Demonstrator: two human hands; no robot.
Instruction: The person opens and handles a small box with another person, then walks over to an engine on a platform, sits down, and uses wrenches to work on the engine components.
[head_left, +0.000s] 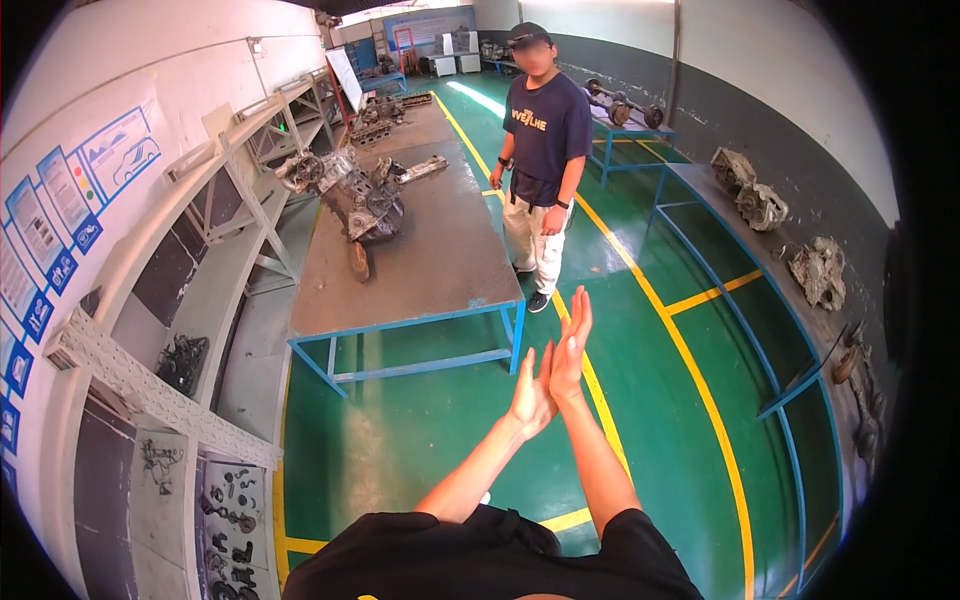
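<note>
My left hand (532,392) and my right hand (571,345) are raised at the lower middle, palms turned toward each other, fingers stretched and holding nothing. They are close together; whether their heels touch I cannot tell. Just beyond them is the near corner of a steel-topped table with blue legs (410,280). A greasy metal engine assembly (370,210) lies on its top, with more metal parts farther back. A person in a dark T-shirt, cap and light trousers (540,150) stands at the table's right side, facing my way, arms hanging.
White shelving (225,220) with machine parts runs along the left wall beside posters (120,150). At right, a long blue-framed bench (700,185) holds metal castings (760,205). Behind it, another blue table (630,130) carries axle parts. The green floor (680,440) has yellow lines.
</note>
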